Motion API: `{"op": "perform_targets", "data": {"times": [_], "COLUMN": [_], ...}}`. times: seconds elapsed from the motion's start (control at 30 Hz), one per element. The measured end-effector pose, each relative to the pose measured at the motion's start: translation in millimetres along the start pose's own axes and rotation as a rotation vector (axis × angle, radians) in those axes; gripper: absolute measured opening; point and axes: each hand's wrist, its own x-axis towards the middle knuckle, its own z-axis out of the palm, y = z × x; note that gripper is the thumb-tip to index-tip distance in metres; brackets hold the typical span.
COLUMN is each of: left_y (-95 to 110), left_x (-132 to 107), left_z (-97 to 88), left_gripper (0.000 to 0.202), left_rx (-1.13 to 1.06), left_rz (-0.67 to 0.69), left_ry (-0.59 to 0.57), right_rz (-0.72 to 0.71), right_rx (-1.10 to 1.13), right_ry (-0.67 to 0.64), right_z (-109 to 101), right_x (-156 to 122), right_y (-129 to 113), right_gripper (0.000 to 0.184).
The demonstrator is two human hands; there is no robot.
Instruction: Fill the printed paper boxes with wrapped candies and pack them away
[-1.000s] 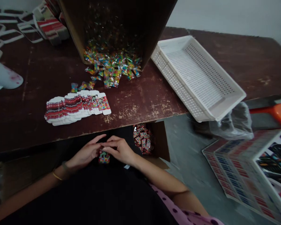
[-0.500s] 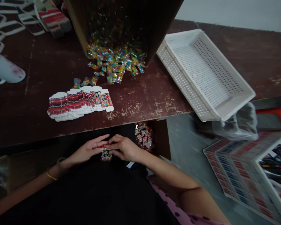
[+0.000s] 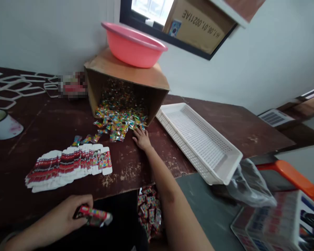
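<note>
My left hand (image 3: 72, 212) is closed around a small red printed box (image 3: 94, 215), held above my dark-clothed lap; its far end looks pale and open, though blurred. My right hand (image 3: 141, 138) reaches across the table with fingers stretched out, at the near edge of a pile of small clear candy packets (image 3: 117, 130) with colourful contents. These packets spill from a cardboard box (image 3: 131, 75) lying on its side. Between my hands and the pile, a fanned row of flat red-and-white cartons (image 3: 68, 165) lies on the brown table.
A pink basin (image 3: 136, 47) sits on the cardboard box. White perforated trays (image 3: 199, 139) are stacked at the right, partly over the table edge. Filled red packs (image 3: 149, 209) lie in a container below the table. A white mug (image 3: 5, 123) stands at the left; an orange chair (image 3: 293, 174) is at the right.
My right hand has left the small box and moved forward to the candy pile. My left hand now holds the box alone, farther left. The view has tilted up.
</note>
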Motion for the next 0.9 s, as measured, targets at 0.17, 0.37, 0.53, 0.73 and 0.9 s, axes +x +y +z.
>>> {"op": "perform_targets", "data": {"times": [0.17,0.37,0.53,0.73,0.9], "left_y": [9,10,8,14,20], "left_x": [35,50,55,46,39], "left_z": [-8.9,15.8,31.4,42.0,41.8], "left_gripper": [0.029,0.053,0.035,0.055,0.057], "left_rx": [-0.437,-0.864,-0.924,-0.7,-0.59], "left_rz": [-0.067,-0.193,-0.153,-0.11,-0.035], "left_ry": [0.24,0.106,0.006,-0.004,-0.078], "right_rz": [-0.009,-0.163,-0.119,0.228,0.233], "right_rx": [-0.022,0.042,0.317,0.934,0.941], "right_ry": [0.046,-0.012,0.013,0.13,0.161], "right_z": [38,40,37,1,-19], "right_x": [-103,-212,-227,-191,-157], "right_y": [-42,-73,-81,-121,-135], "right_gripper": [0.072,0.09,0.031,0.02,0.019]}}
